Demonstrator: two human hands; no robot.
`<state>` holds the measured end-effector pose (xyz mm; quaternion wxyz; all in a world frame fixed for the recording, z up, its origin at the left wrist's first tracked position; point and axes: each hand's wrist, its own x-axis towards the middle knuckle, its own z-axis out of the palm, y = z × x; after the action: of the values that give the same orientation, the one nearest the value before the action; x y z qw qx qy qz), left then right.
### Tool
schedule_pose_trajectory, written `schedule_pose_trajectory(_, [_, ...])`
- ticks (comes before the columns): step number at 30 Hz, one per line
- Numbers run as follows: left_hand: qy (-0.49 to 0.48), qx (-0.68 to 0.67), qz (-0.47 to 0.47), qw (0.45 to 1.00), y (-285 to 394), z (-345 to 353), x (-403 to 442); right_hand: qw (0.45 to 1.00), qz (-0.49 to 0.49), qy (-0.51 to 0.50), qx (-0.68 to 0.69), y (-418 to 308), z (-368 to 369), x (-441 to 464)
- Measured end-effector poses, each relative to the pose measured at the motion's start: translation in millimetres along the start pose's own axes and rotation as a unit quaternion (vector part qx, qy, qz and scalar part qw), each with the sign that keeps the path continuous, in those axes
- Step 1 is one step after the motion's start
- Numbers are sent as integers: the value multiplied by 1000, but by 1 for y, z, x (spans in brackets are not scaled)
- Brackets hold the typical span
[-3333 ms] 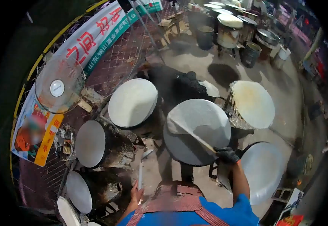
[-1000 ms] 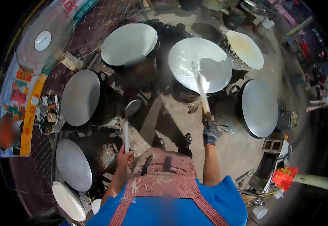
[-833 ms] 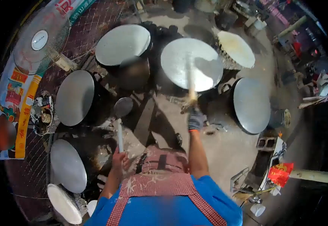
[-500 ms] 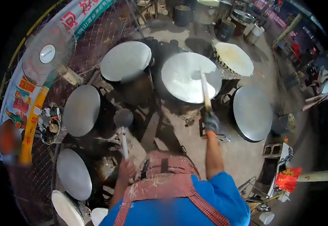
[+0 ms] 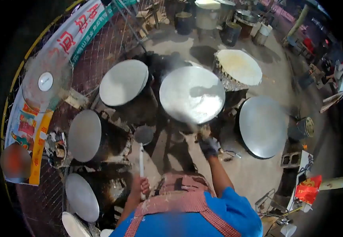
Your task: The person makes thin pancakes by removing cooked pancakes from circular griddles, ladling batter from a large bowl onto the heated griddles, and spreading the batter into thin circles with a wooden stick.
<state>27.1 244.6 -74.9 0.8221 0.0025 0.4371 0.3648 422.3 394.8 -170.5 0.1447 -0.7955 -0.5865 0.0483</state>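
My left hand (image 5: pixel 143 185) is closed around the white handle of a ladle (image 5: pixel 143 135), whose dark round bowl hangs in front of the griddles. My right hand (image 5: pixel 209 147), in a dark glove, is curled around the wooden-handled spreader (image 5: pixel 197 128). Motion smears the spreader, so its far end cannot be made out at the front rim of the middle griddle. A shiny white layer covers that middle round griddle (image 5: pixel 191 93). Behind it to the right, a pale yellowish sheet (image 5: pixel 238 65) overhangs another round stand.
More round griddles (image 5: pixel 84 136) curve around my left, one whitish griddle (image 5: pixel 124 82) stands back left, and a bare grey one (image 5: pixel 263 126) is at right. A fan (image 5: pixel 46 81) stands by a wire fence and banner. Buckets and pots (image 5: pixel 231 33) stand at the back.
My right hand has drawn the spreader back from the middle griddle toward my body. The ladle in my left hand sits slightly lower and further right, and the whole view has shifted.
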Motion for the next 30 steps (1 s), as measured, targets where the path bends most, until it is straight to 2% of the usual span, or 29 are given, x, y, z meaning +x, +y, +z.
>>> schedule_pose_trajectory(1, [11,23,22,999,0,11,-1,998,-38,52,-15,10,12,-26])
schedule_pose_trajectory(3, [36,72,65,995,1,32,-2,997,-9,49,50,17,-5,-2])
schedule_pose_trajectory(5, [48,64,55,995,1,42,-5,965,126,-98,208,42,-49,27])
schedule_pose_trajectory(6, [69,62,44,995,4,50,0,957,182,-123,190,35,-64,52])
schedule_pose_trajectory(7, [85,57,34,994,-1,55,10,956,172,-50,233,19,-77,71])
schedule_pose_trajectory(8, [80,-88,-40,992,-5,36,28,971,117,-26,207,21,-52,89])
schedule_pose_trajectory(10, [90,70,36,993,-2,69,27,992,-13,-108,66,18,-44,57])
schedule_pose_trajectory(11, [89,69,40,993,-1,75,30,996,-78,26,-32,18,-48,31])
schedule_pose_trajectory(13, [99,41,30,994,-12,69,30,1000,-4,-9,-5,39,-50,1])
schedule_pose_trajectory(14, [87,35,45,995,-13,74,36,990,4,16,143,55,-35,18])
schedule_pose_trajectory(15, [81,30,57,995,-15,76,34,957,5,43,287,71,-20,34])
schedule_pose_trajectory(17, [85,18,61,994,-20,78,31,970,137,-89,178,54,-48,114])
schedule_pose_trajectory(18, [91,16,56,994,-23,75,36,962,122,-5,244,38,-62,155])
schedule_pose_trajectory(19, [99,16,51,994,-28,69,38,960,87,37,262,67,12,207])
schedule_pose_trajectory(21, [111,37,57,992,-21,67,23,927,70,11,368,67,4,224])
schedule_pose_trajectory(22, [107,51,69,991,-20,79,10,912,24,26,408,53,-44,208])
schedule_pose_trajectory(23, [97,62,82,990,-17,87,10,936,84,21,340,60,-29,194])
schedule_pose_trajectory(24, [85,44,86,992,-13,85,20,996,-32,25,83,67,3,175])
schedule_pose_trajectory(26, [89,4,72,993,-17,63,22,993,12,-115,40,37,43,140])
schedule_pose_trajectory(27, [119,61,64,989,-12,55,30,993,-20,21,112,39,97,135])
schedule_pose_trajectory(28, [89,60,89,990,-5,73,26,993,-18,31,114,34,82,116])
schedule_pose_trajectory(29, [109,48,61,991,2,63,29,992,-9,11,129,33,43,108])
schedule_pose_trajectory(30, [129,35,33,990,9,52,32,977,21,-16,211,43,14,102])
